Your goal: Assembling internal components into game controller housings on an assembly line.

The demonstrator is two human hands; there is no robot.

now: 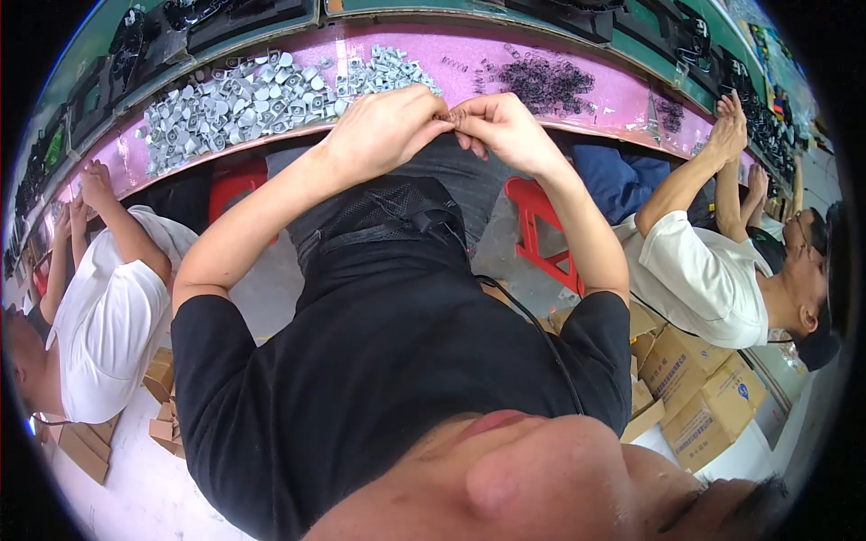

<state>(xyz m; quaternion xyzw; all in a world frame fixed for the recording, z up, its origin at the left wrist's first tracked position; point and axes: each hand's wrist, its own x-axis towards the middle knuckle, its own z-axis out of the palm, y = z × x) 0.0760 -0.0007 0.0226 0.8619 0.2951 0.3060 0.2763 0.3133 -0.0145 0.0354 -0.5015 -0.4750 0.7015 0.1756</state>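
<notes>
Just over the near edge of the pink worktop [618, 95], my left hand [386, 128] and my right hand [507, 131] meet at their fingertips. Each is closed in a pinch. Between the right fingers shows a tiny dark thing that looks like a coil spring [457, 116]; what the left fingertips hold is too small to make out. Beyond and to the left of my left hand spreads a heap of grey plastic caps [234, 106]. Smaller grey parts [388, 65] lie right behind that hand. Past my right hand is a loose pile of dark coil springs [552, 83].
A green bench strip [361, 7] with black parts runs behind the worktop. Co-workers in white shirts sit at my left [117, 316] and right [708, 279], hands at the table. Red stools [546, 234] and cardboard boxes [690, 383] stand on the floor.
</notes>
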